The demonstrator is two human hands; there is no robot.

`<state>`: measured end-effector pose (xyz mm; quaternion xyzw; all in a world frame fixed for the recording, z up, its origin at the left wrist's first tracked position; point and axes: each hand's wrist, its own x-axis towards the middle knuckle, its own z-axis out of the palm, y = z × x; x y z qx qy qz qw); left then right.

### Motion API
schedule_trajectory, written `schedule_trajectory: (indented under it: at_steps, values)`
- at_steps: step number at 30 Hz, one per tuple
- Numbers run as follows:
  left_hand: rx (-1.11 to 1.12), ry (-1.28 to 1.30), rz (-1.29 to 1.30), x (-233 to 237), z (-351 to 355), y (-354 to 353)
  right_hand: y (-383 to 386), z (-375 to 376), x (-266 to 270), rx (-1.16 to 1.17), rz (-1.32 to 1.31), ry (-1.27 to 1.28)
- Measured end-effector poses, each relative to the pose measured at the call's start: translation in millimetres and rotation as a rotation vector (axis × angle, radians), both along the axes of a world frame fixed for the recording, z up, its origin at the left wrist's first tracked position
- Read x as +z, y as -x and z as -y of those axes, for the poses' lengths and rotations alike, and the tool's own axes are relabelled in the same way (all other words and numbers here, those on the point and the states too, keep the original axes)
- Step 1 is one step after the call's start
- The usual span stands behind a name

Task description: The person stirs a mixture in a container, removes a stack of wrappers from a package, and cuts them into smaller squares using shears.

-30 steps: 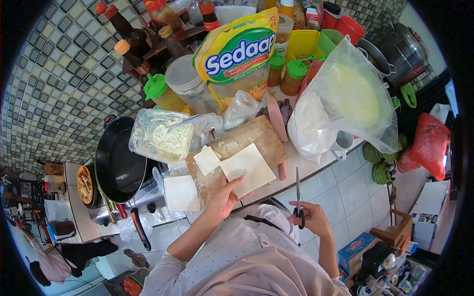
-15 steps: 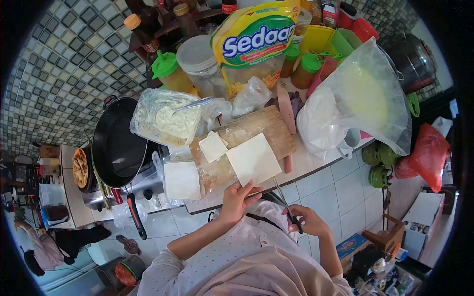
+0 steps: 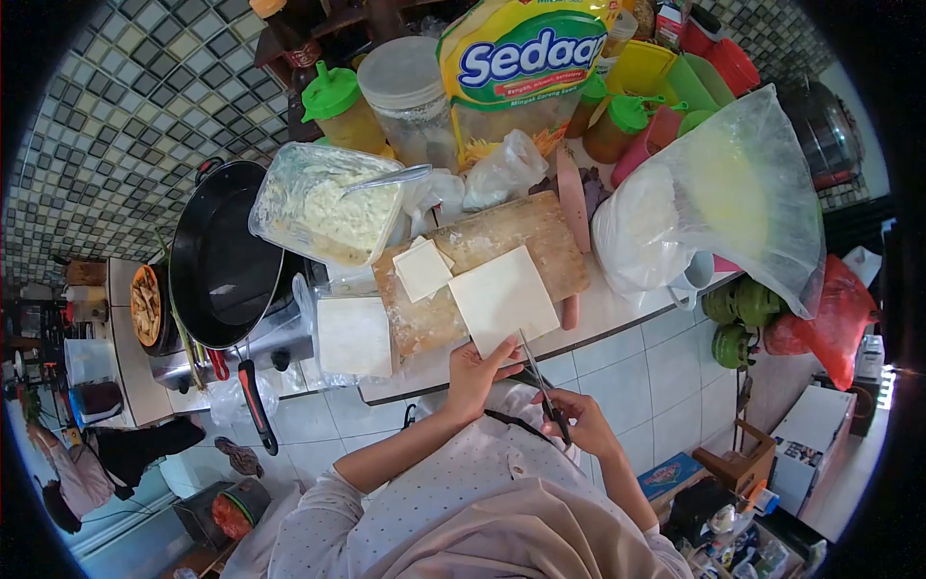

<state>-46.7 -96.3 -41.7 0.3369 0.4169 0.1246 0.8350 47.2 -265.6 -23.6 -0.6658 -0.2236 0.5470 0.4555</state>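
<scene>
My left hand [image 3: 473,379] pinches the near edge of a square pastry sheet [image 3: 504,301], thumb on top. The sheet overlaps the near side of a floury wooden cutting board [image 3: 526,220]. My right hand [image 3: 583,422] grips a pair of scissors [image 3: 536,374], its blade tips right at the sheet's near edge. On the board's left part lie a few smaller pastry squares [image 3: 422,271]. Left of the board rests a larger pale square stack of pastry sheets [image 3: 355,336].
A plastic tub [image 3: 270,214] holds a pale creamy mixture and a spoon [image 3: 391,179]. A black frying pan [image 3: 227,280] sits on the stove at left. Behind the board are a knife [image 3: 573,198], jars and an oil pouch [image 3: 531,63]. Plastic bags [image 3: 632,232] stand at right.
The scissors have moved up and left, from beside the sheet to its near edge. My right hand has come closer to my left, which still pinches the sheet. The view has shifted slightly.
</scene>
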Motion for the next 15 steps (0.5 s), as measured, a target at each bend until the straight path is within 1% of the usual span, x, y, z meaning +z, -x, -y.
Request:
schedule_trajectory:
  at_steps: [3, 10, 15]
  values:
    - [0.003, -0.011, 0.001, -1.0, -1.3, -0.2, 0.8, -0.6, 1.3, -0.021, -0.015, 0.047]
    - [-0.01, -0.026, 0.008, 0.2, -3.2, -0.5, 1.9, -2.5, -1.7, -0.06, -0.001, 0.054]
    - [-0.005, -0.009, -0.016, 6.7, -7.3, -1.5, 1.8, -3.6, -3.3, -0.042, 0.089, 0.06]
